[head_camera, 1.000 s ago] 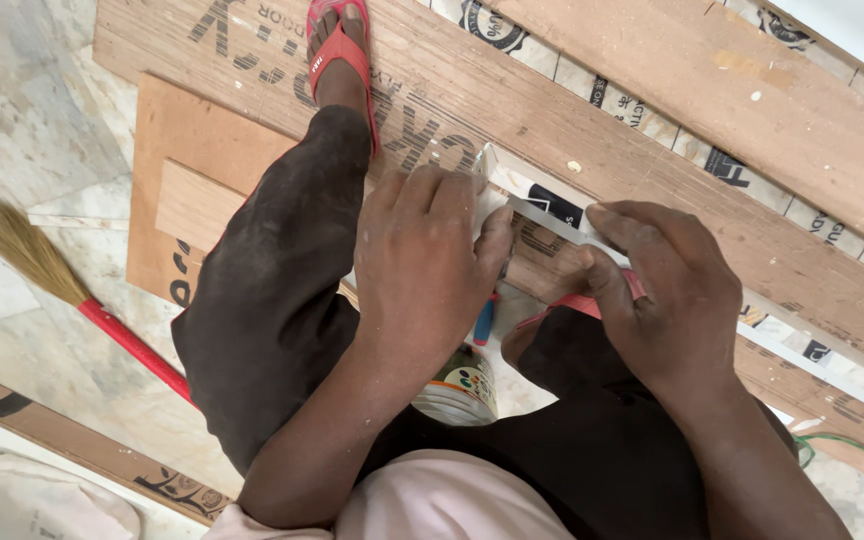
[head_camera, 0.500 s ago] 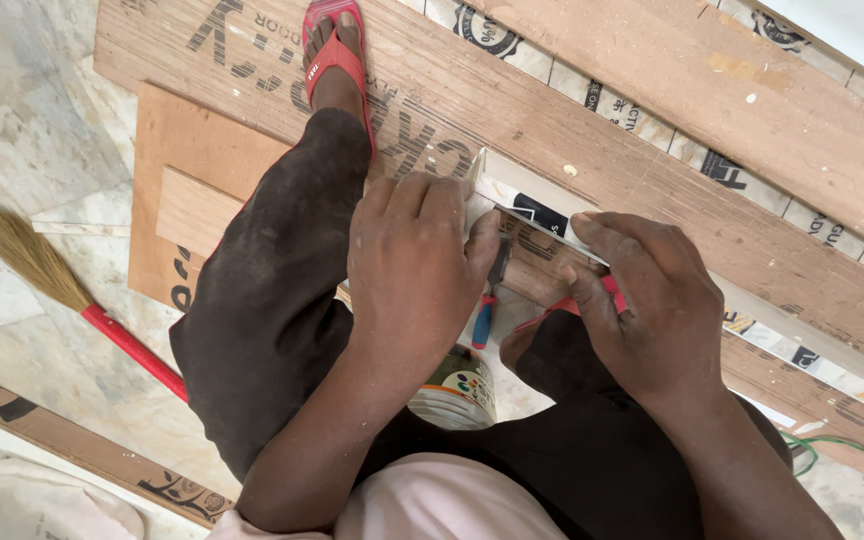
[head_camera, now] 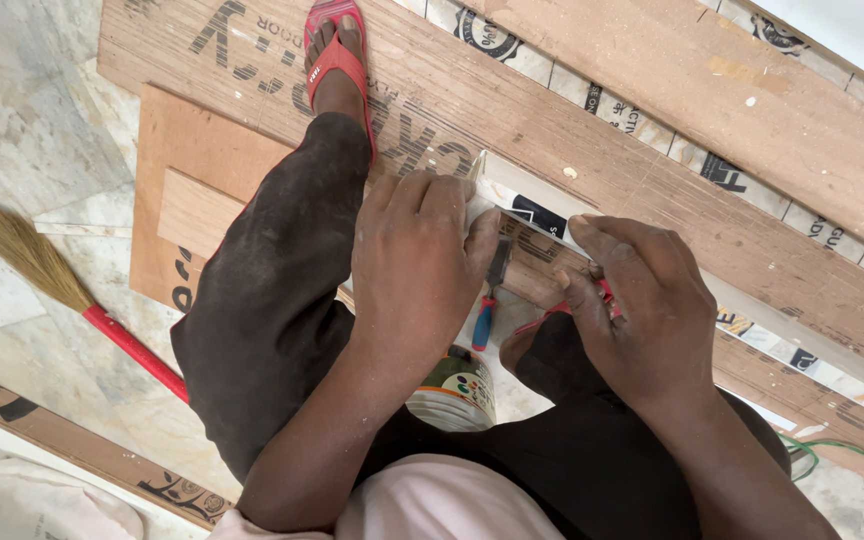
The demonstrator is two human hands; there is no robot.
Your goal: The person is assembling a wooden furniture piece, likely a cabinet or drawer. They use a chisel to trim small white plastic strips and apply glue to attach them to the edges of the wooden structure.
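Note:
My left hand (head_camera: 417, 270) rests knuckles-up on the near end of a long white strip (head_camera: 792, 325), with the thumb against it. The strip lies along a big plywood board (head_camera: 572, 130). Just to its right, my right hand (head_camera: 642, 310) is closed around a small red tool (head_camera: 607, 290) and pressed against the same strip. A blue-handled tool (head_camera: 482, 325) lies between the two hands. My knee and dark trouser leg (head_camera: 272, 300) are under the left arm, and my foot in a red sandal (head_camera: 337, 50) stands on the board.
A round glue tin (head_camera: 457, 392) sits below the hands, between my legs. A broom with a red handle (head_camera: 132, 350) lies on the marble floor at left. Smaller plywood pieces (head_camera: 187, 160) and a narrow offcut (head_camera: 72, 440) lie nearby. A green wire (head_camera: 852, 450) is at the right.
My right hand has edged a little left along the strip, closing more over the red tool. The left hand stays pressed at the strip's end. The blue-handled tool shows more.

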